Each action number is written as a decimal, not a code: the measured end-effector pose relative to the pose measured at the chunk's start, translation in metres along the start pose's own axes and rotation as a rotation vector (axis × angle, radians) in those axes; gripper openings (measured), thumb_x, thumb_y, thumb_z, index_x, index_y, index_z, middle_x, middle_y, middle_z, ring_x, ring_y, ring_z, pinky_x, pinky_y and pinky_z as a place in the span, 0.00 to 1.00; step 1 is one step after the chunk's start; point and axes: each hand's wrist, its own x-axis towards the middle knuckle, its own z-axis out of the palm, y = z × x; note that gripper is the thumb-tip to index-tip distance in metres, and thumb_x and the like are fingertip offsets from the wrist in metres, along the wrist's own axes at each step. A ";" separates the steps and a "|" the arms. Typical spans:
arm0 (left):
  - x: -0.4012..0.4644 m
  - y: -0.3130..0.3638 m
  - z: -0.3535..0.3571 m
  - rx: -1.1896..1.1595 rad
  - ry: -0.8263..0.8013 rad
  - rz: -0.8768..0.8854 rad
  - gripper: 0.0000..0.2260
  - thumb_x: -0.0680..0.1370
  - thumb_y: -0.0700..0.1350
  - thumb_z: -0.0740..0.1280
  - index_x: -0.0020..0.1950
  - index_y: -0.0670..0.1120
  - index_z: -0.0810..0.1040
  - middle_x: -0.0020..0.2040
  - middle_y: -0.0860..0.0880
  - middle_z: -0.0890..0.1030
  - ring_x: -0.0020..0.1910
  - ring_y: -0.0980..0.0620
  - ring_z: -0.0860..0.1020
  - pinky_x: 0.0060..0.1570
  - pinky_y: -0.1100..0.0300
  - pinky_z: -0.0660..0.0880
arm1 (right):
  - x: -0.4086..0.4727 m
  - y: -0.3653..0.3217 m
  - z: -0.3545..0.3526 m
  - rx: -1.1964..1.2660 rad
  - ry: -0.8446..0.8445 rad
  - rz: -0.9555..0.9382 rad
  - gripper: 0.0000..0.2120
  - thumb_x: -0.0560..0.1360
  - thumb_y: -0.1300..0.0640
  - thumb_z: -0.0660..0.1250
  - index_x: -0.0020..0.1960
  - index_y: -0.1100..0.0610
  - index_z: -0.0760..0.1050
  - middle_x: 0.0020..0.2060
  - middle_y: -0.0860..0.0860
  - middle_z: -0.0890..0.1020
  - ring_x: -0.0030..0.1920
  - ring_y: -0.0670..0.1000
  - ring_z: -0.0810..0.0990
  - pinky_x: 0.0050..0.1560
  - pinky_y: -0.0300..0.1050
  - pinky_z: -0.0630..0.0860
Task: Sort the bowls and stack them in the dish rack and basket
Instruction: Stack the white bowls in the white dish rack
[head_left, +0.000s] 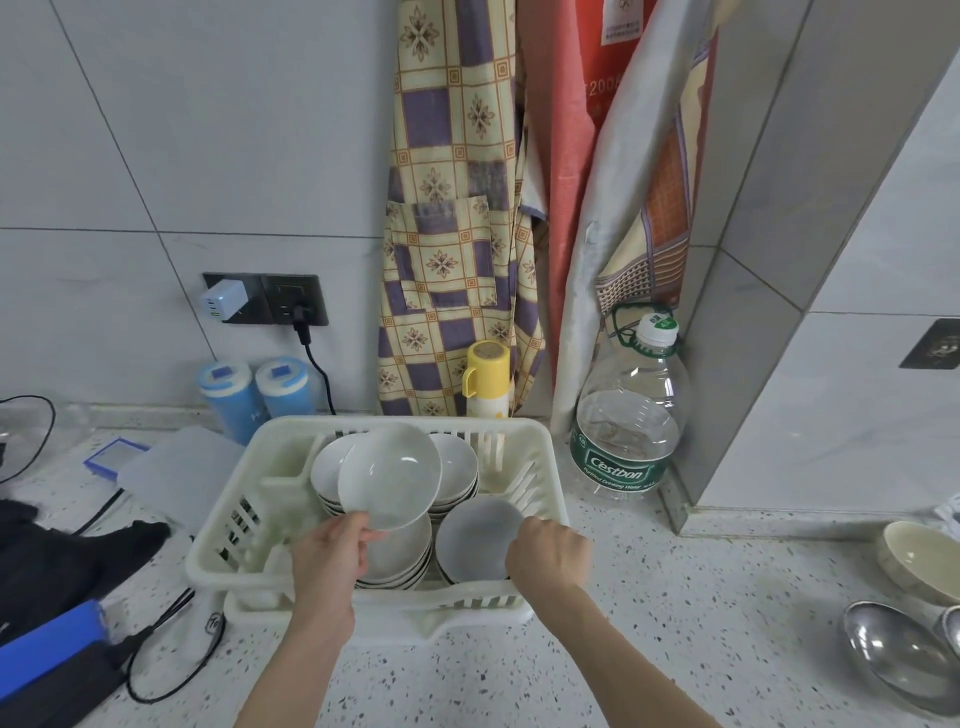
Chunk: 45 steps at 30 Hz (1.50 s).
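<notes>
A white plastic dish rack (540, 462) stands on the speckled counter and holds several stacks of small white bowls. My left hand (332, 551) pinches the near rim of one white bowl (389, 475), tilted up above the stacks. My right hand (550, 556) grips the right edge of a greyish bowl (475, 540) at the rack's front right, on top of a short stack. Another stack (400, 558) sits at the front middle, and two more stacks (457, 467) stand behind the lifted bowl, partly hidden by it.
A cream bowl (917, 561) and steel bowls (898, 654) sit at the right edge. A large water bottle (626, 431), a yellow flask (485, 376) and two blue canisters (254, 395) stand along the wall. Cables, black cloth and a blue object (49, 644) lie at left.
</notes>
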 end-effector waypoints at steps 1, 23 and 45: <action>-0.001 0.000 0.001 0.014 -0.011 -0.005 0.09 0.76 0.38 0.67 0.38 0.36 0.81 0.22 0.53 0.72 0.26 0.54 0.61 0.24 0.65 0.61 | 0.000 0.000 -0.001 -0.002 -0.013 -0.005 0.14 0.75 0.61 0.57 0.32 0.53 0.62 0.27 0.46 0.67 0.34 0.49 0.73 0.26 0.38 0.55; -0.012 -0.002 0.051 0.676 -0.228 0.116 0.18 0.77 0.46 0.65 0.27 0.43 0.78 0.30 0.42 0.83 0.24 0.53 0.72 0.28 0.60 0.62 | 0.004 0.028 -0.026 0.539 -0.140 -0.090 0.14 0.81 0.49 0.47 0.51 0.53 0.70 0.45 0.52 0.81 0.43 0.55 0.76 0.45 0.48 0.70; -0.014 -0.011 0.060 1.052 -0.332 0.316 0.03 0.75 0.43 0.66 0.42 0.48 0.77 0.31 0.52 0.77 0.29 0.56 0.75 0.25 0.64 0.62 | 0.008 0.024 -0.017 0.402 -0.083 -0.014 0.14 0.74 0.58 0.57 0.56 0.54 0.75 0.47 0.51 0.83 0.40 0.52 0.74 0.39 0.42 0.67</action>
